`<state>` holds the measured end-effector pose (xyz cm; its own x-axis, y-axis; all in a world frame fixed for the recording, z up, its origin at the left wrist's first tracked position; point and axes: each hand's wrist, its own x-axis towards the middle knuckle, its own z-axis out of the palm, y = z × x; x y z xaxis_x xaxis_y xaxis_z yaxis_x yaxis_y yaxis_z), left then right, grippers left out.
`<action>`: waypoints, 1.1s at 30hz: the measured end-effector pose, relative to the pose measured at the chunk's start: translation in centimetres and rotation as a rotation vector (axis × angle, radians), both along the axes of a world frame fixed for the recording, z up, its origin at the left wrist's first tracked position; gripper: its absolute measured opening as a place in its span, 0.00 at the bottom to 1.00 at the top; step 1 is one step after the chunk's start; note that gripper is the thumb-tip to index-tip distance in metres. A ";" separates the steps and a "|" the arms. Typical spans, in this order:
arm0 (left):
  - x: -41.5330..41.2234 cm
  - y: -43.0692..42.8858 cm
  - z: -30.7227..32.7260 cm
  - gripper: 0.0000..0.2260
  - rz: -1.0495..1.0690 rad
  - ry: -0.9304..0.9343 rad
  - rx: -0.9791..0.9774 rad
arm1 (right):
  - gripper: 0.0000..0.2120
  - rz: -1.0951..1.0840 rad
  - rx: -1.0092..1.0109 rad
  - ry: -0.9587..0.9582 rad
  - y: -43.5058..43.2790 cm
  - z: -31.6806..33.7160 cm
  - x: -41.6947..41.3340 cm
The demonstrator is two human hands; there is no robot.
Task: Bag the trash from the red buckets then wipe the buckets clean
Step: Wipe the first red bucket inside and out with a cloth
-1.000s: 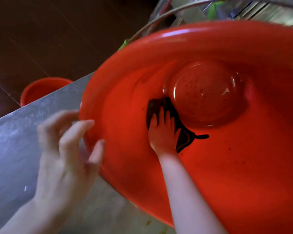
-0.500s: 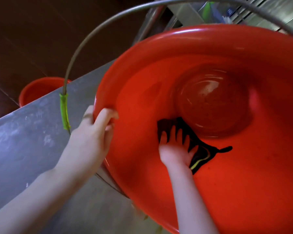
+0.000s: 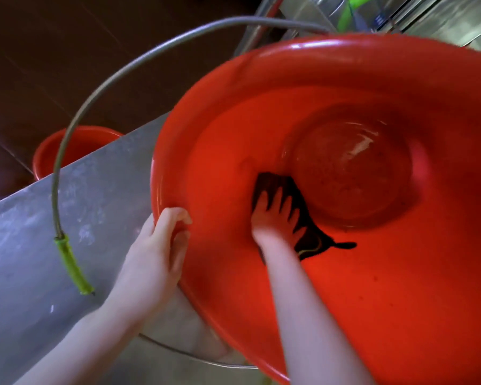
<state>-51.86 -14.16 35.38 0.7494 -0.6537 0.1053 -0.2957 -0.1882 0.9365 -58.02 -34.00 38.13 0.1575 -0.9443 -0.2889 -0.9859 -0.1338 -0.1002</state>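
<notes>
Wiping is in hand: the left hand [image 3: 153, 257] clenches the 9 o'clock rim of the red bucket [image 3: 400, 287] tipped on the steel counter [image 3: 25, 259], while the right hand [image 3: 275, 215] presses a dark cloth [image 3: 311, 240] flat-fingered against its wall, 8 o'clock of the speckled base, which looks like the next sweep.

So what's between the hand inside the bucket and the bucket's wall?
A dark cloth: in the head view the right hand presses it flat against the inner wall of the red bucket.

A second red bucket [image 3: 75, 147] lies mostly hidden, seemingly behind the counter [image 3: 25, 245].
</notes>
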 end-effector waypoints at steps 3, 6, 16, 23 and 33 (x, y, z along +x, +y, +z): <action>0.0 -0.2 -0.1 0.11 0.009 0.030 0.001 | 0.27 0.030 0.037 -0.020 -1.0 0.5 0.8; -0.1 -0.4 -0.1 0.17 -0.004 0.017 -0.006 | 0.28 0.262 -0.071 0.018 4.3 -0.5 0.0; 0.0 0.1 -0.3 0.17 -0.020 0.006 -0.010 | 0.28 0.145 -0.046 -0.085 2.4 -0.2 1.2; -1.6 0.4 1.8 0.27 0.084 0.011 0.031 | 0.29 0.113 -0.066 -0.099 -1.2 -1.3 1.1; 3.4 0.0 7.0 0.24 0.108 -0.418 0.200 | 0.29 0.232 -0.075 0.272 -2.4 1.0 -4.7</action>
